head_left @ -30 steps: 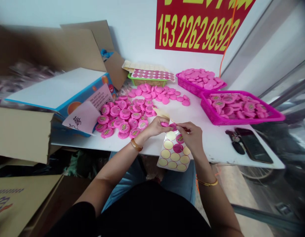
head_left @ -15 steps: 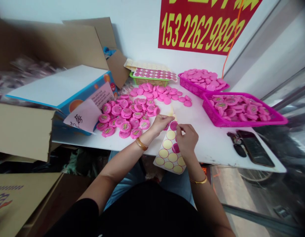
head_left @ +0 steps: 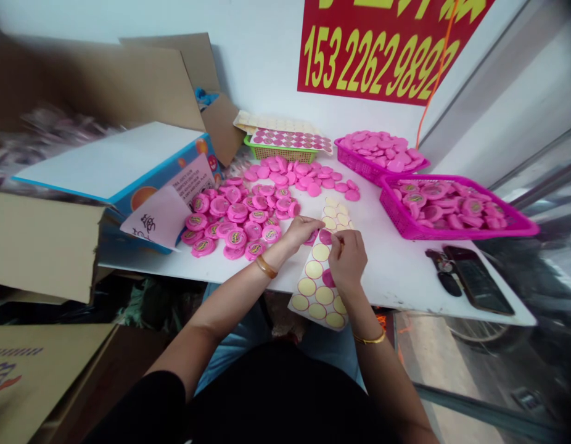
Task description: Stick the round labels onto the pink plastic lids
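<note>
A sticker sheet point(head_left: 319, 287) with yellow empty circles and a few pink stickers hangs over the white table's point(head_left: 396, 265) near edge. My right hand point(head_left: 348, 262) lies on the sheet, fingers pinched at a pink sticker near its top. My left hand point(head_left: 301, 231) rests beside it with fingers curled on a small pink disc. Just left of my hands sits a heap of labelled pink discs point(head_left: 237, 222). Further back lie plain pink discs point(head_left: 297, 174).
Two pink baskets point(head_left: 456, 206) point(head_left: 380, 150) of discs stand at the right, a green basket point(head_left: 280, 151) under sticker sheets at the back. A phone point(head_left: 477, 277) and key fob point(head_left: 445, 274) lie at the right edge. Cardboard boxes point(head_left: 40, 246) and a blue-white box point(head_left: 114, 166) crowd the left.
The top of the sticker sheet has unfolded flat onto the table. My right hand has shifted slightly down the sheet; my left hand has stayed near its upper left corner.
</note>
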The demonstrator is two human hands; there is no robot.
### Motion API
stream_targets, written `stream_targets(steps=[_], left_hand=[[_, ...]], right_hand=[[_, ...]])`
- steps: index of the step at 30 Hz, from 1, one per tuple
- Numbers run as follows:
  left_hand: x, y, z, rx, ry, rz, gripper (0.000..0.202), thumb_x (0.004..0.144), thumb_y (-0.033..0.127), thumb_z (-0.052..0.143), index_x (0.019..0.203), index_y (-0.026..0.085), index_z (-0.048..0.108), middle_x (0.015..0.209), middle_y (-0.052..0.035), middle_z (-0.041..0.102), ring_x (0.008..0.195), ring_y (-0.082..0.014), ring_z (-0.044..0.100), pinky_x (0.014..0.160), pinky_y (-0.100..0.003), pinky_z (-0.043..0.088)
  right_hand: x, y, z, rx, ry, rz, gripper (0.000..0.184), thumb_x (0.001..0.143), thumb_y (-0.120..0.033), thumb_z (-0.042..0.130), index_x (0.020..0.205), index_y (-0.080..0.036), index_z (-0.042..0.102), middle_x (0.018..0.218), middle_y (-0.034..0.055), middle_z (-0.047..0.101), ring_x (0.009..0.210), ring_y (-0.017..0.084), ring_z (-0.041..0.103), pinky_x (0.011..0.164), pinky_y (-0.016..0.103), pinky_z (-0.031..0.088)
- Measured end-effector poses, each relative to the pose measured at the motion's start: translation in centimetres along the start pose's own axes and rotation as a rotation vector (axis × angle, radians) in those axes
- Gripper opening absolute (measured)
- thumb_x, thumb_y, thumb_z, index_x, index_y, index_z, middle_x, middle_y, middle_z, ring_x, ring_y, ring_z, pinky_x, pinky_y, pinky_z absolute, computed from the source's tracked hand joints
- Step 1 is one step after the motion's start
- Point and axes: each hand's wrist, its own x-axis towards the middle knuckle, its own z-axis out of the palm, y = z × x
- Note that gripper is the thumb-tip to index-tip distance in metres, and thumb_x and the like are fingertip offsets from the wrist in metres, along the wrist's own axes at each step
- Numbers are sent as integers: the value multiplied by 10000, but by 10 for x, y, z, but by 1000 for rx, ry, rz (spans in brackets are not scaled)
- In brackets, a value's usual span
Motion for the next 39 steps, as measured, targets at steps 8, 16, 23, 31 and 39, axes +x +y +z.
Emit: stream_targets(steps=[8,16,23,31,39], left_hand=[[18,2,-15,347,250,124,208,588,274,772,585,176,588,588,-14,507,663,-144,493,552,-218,291],[-28,22,-64,-323,39,-283,192,681,273,738,810,147,671,726,-17,608,598,-86,518,581,-231,462],[-49,60,-75,125,-21,276,254,721,369,729,852,155,764,691,-29,667,613,-91,529,557,-207,393],[-48,64,-70,125,84,324,136,689,286,742,736,160,758,703,-33,695,617,-100,565,598,-222,418],[-45,38,-57,-172,210,192,227,680,355,757,650,139,693,555,14,600,503,-49,464,523,-197,364]], right_hand=[[35,0,-8,923,-196,716,215,659,-374,736,698,-196,623,645,0,604,631,147,586,651,321,525],[60,-6,-14,1091,-487,792,210,597,-340,798,674,-190,671,650,14,648,651,140,608,654,306,537],[75,-32,-16,883,-708,465,204,629,-351,764,713,-175,702,644,-6,639,641,117,583,656,274,488],[72,-46,-11,661,-456,235,224,714,-348,694,857,-179,719,742,5,663,652,113,546,621,266,458],[56,-35,10,742,-421,346,186,671,-363,743,738,-195,701,647,-18,616,600,108,504,589,266,436]])
